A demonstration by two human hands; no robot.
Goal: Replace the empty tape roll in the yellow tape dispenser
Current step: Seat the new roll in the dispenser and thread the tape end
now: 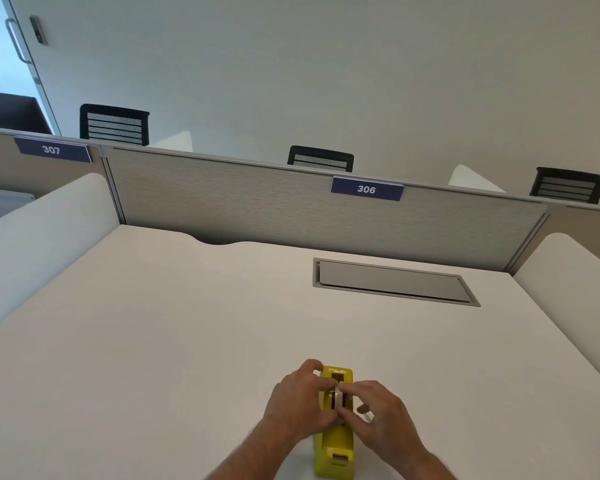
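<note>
Item: yellow tape dispenser, standing lengthwise on the white desk at its near edge, directly before you. Your left hand wraps the dispenser's left side. Your right hand pinches the pale roll seated in the central slot, fingertips pressed together. Grey cable hatch lies well apart, far right.

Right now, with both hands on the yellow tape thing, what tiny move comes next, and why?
Probably lift the pale roll core straight up out of the yellow tape dispenser. The left hand and right hand both pinch at it in the middle slot, and the dispenser sits flat on the desk, so up looks like the free way out.
</note>
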